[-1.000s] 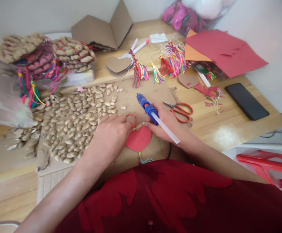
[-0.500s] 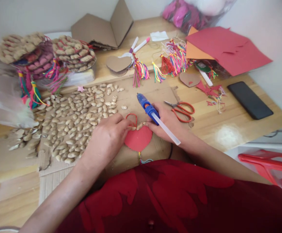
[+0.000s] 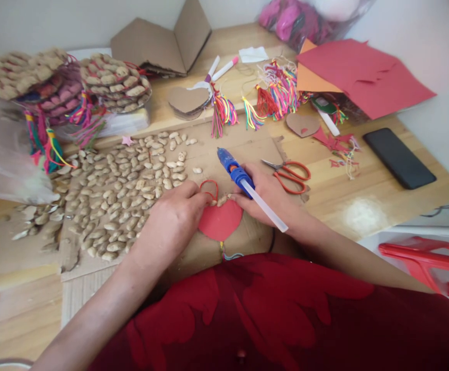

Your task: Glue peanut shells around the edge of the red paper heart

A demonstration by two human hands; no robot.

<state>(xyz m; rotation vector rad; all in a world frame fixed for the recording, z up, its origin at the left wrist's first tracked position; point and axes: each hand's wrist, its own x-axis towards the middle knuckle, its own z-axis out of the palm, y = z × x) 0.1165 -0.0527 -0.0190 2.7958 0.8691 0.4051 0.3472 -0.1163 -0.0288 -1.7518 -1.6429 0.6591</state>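
A red paper heart (image 3: 220, 220) lies in front of me on the cardboard, with a few peanuts (image 3: 222, 200) along its top edge and a red cord loop (image 3: 209, 189) above. My left hand (image 3: 178, 208) is closed at the heart's upper left, its fingertips pinching a peanut against the edge; the fingers partly hide it. My right hand (image 3: 263, 193) is wrapped round a blue hot glue gun (image 3: 235, 171), nozzle pointing up and away, a clear glue stick (image 3: 265, 206) sticking out behind. Its fingertips touch the heart's upper right edge. A tassel (image 3: 222, 248) hangs from the heart's lower tip.
Loose peanuts (image 3: 120, 190) cover the cardboard at left. Orange-handled scissors (image 3: 292, 175) lie right of my right hand, with a black phone (image 3: 399, 158) farther right. Behind are colourful tassels (image 3: 278, 95), cardboard hearts (image 3: 188, 100), red paper (image 3: 363, 72) and stacked peanut-covered pieces (image 3: 114, 82).
Both hands stay at the heart almost unmoved, the glue gun still in the right one. The view has shifted very slightly.
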